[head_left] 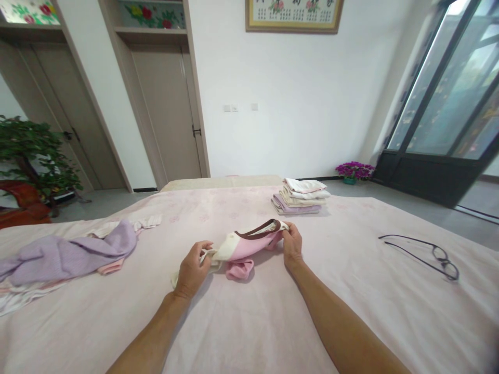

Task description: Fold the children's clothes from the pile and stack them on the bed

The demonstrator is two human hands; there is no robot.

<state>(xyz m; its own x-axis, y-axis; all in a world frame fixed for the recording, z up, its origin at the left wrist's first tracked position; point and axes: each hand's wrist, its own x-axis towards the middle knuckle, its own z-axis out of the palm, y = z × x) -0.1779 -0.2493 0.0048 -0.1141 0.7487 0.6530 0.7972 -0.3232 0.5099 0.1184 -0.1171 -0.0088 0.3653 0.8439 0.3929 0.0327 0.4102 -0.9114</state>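
Note:
A small pink and cream garment [249, 248] with a brown-edged neckline is held between my two hands, partly bunched on the pink bedspread. My left hand [195, 267] is closed on its cream left end, fingers pinching the cloth. At the other end, my right hand [291, 244] grips the cream edge beside the brown trim. A loose pink part of the cloth hangs below the middle and rests on the bed. Beyond my right hand stands a stack of folded clothes [300, 197], white on top and lilac at the bottom.
Rumpled lilac clothing [78, 252] lies in a heap at the left over white and pink cloth. Eyeglasses [432, 254] rest on the bedspread [370, 311] at the right. A potted purple flower [354, 170] stands on the floor past the far edge.

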